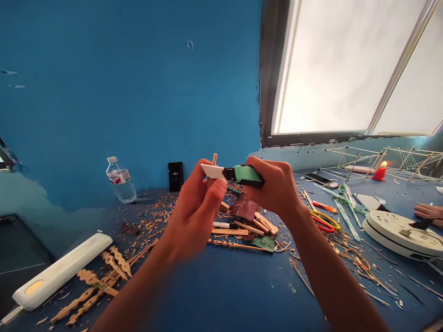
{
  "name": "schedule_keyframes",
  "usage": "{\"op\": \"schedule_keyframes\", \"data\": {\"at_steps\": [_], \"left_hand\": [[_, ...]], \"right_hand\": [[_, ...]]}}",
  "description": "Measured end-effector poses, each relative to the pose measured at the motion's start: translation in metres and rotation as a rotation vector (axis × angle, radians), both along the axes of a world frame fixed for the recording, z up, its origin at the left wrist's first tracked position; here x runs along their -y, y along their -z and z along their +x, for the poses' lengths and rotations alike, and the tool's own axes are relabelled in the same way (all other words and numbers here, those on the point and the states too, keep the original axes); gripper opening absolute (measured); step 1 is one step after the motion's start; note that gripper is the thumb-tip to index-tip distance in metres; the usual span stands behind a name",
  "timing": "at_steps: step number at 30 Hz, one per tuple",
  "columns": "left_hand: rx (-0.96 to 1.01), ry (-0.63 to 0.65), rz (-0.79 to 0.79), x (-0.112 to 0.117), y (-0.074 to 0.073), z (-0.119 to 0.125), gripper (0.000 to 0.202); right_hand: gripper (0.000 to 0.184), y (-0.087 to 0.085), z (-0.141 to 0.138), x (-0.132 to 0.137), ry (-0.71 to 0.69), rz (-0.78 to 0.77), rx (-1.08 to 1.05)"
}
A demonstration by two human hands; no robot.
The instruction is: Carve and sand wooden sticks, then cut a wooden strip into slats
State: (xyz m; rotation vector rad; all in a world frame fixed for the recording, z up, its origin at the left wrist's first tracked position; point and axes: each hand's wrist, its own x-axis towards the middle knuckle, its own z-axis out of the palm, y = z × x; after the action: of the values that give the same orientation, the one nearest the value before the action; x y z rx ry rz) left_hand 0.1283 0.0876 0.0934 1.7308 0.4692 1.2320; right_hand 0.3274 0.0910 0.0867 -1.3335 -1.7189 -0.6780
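Note:
My right hand (277,189) is closed round a green and black utility knife (242,174) with a white blade that points left. My left hand (195,210) is closed on a thin wooden stick (215,159), whose tip shows just above the blade. The blade lies against the stick at my left thumb. Both hands are raised above the blue table (221,286), over a heap of wood shavings and short sticks (242,228).
A water bottle (120,180) and a black device (175,176) stand at the wall. A white bar (58,272) and carved wooden strips (100,281) lie left. Scissors (323,220), a white disc (401,233), a lit red candle (380,173) and another person's hand (429,213) are right.

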Motion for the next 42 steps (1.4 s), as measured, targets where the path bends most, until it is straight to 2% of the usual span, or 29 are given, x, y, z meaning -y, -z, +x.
{"op": "schedule_keyframes", "data": {"at_steps": [7, 11, 18, 20, 22, 23, 25, 28, 32, 35, 37, 39, 42], "left_hand": [[-0.036, -0.305, 0.108, -0.012, 0.007, 0.009, 0.032], [-0.019, -0.374, 0.084, -0.023, 0.006, 0.010, 0.034], [0.005, -0.356, -0.015, -0.042, 0.017, 0.014, 0.040], [0.003, -0.278, -0.101, -0.036, 0.019, 0.021, 0.044], [-0.021, -0.131, -0.202, -0.024, 0.015, 0.025, 0.045], [-0.036, -0.051, -0.243, -0.016, 0.012, 0.025, 0.043], [-0.072, 0.091, -0.272, -0.003, 0.003, 0.020, 0.037], [-0.135, 0.213, -0.159, 0.008, -0.010, 0.005, 0.028], [-0.213, 0.180, -0.012, 0.006, -0.016, -0.012, 0.028], [-0.255, 0.142, 0.058, 0.004, -0.015, -0.018, 0.031], [-0.263, 0.133, 0.086, 0.004, -0.015, -0.019, 0.031], [-0.270, 0.134, 0.090, 0.004, -0.015, -0.020, 0.032], [-0.279, 0.125, 0.093, 0.005, -0.016, -0.020, 0.035]], "right_hand": [[0.012, 0.002, -0.016, 0.002, 0.187, 0.049, -0.042], [0.013, 0.009, -0.031, -0.006, 0.250, 0.007, -0.068], [0.019, 0.015, -0.040, -0.018, 0.267, -0.094, -0.188], [0.016, 0.011, -0.030, -0.022, 0.279, -0.120, -0.286], [0.008, 0.008, -0.013, -0.028, 0.250, -0.147, -0.393], [0.001, 0.006, -0.003, -0.030, 0.204, -0.167, -0.442], [0.016, 0.003, 0.013, -0.033, 0.035, -0.229, -0.531], [0.026, -0.003, 0.021, -0.026, -0.324, -0.336, -0.646], [0.031, -0.012, 0.006, 0.001, -0.714, -0.419, -0.721], [0.022, -0.015, -0.005, 0.020, -0.988, -0.480, -0.784], [0.010, -0.017, -0.009, 0.026, -1.107, -0.496, -0.800], [0.003, -0.017, -0.011, 0.029, -1.154, -0.488, -0.775], [0.006, -0.019, -0.012, 0.030, -1.176, -0.476, -0.753]]}}
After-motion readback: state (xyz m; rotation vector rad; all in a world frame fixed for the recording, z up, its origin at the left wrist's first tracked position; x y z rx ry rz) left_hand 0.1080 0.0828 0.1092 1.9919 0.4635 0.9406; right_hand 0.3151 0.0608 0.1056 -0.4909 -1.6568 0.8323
